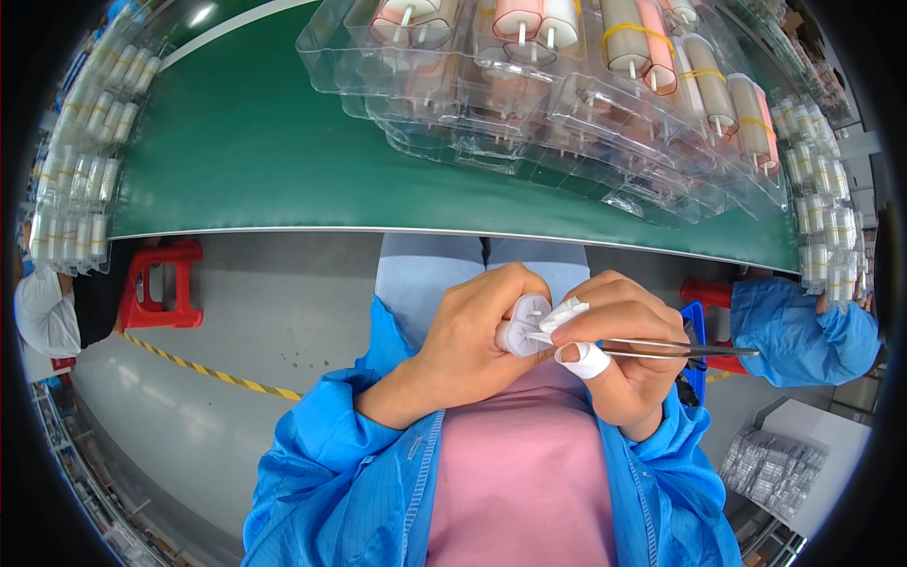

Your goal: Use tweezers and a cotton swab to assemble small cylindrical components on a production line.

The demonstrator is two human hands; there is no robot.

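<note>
Nearest, a pink cloth shirt (520, 472) beneath an open, bright-blue work jacket (321, 444). In front, a pale lavender, twin-lobed plastic piece (516, 336), wrapped in the curled fingers of the left hand (463, 331), end face upward, apparently for steadiness. In the right hand (624, 326), fingers with white wrappings (588, 360) pinched narrow around slim steel tweezers (709, 351), aimed at that face; contact hard to tell. Beyond, on a green tabletop (265, 151), clear plastic trays (453, 128) of yellow-banded cylinders (624, 42), presumably banded against scattering.
</note>
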